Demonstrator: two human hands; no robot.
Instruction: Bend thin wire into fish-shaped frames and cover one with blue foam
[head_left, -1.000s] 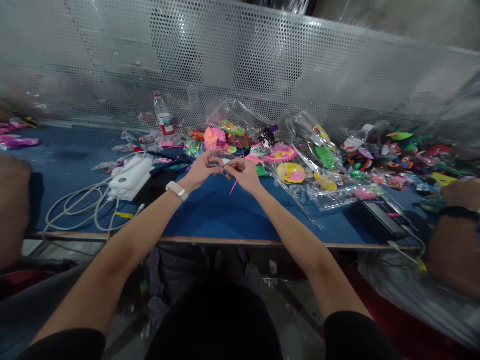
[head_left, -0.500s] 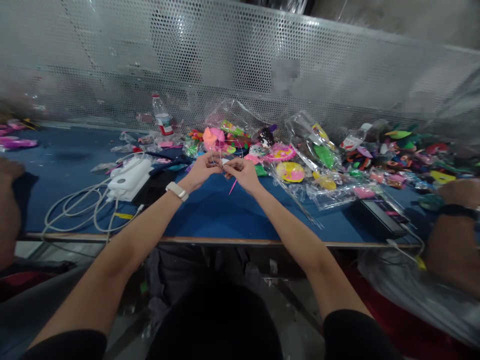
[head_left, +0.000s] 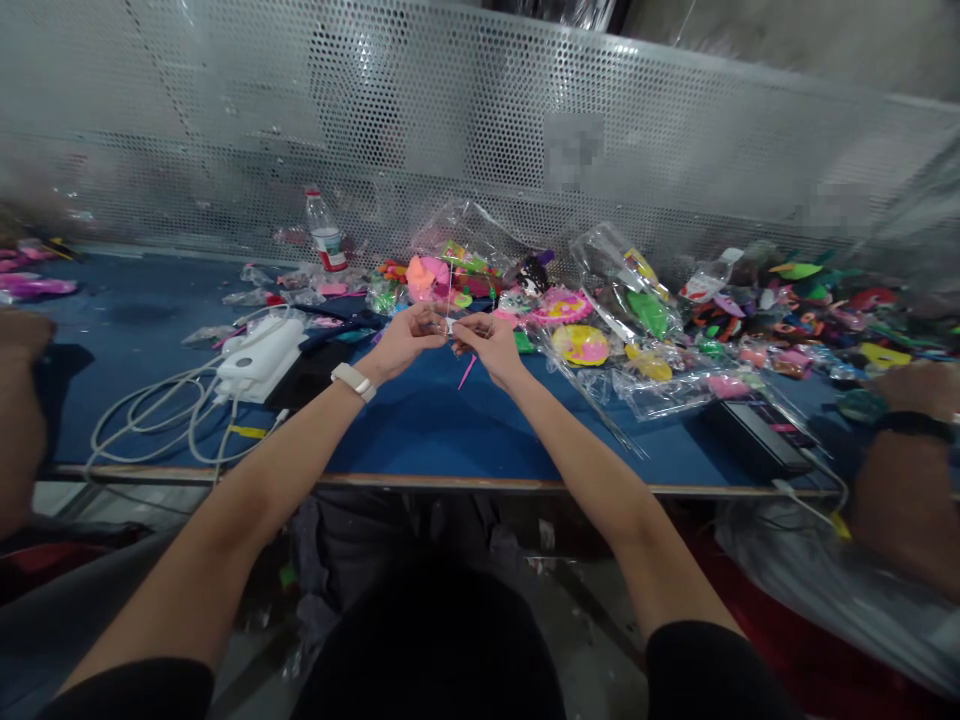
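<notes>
Centre of frame: left hand [head_left: 405, 343] and right hand [head_left: 491, 346], fingertips clamped on a small white piece [head_left: 450, 326]. Pink stick [head_left: 466, 374] slants below; red-capped bottle [head_left: 326, 238] stands upper left

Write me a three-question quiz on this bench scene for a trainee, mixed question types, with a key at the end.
1. Multiple choice: what colour is the small piece between the left hand and the right hand?
A) Green
B) White
C) Black

2. True or false: a pale wristband is worn on the left wrist.

3. Fill the gap: the bottle that stands on the blue table, to the left of both hands, has a ____ cap.

Key: 1. B; 2. True; 3. red
</notes>
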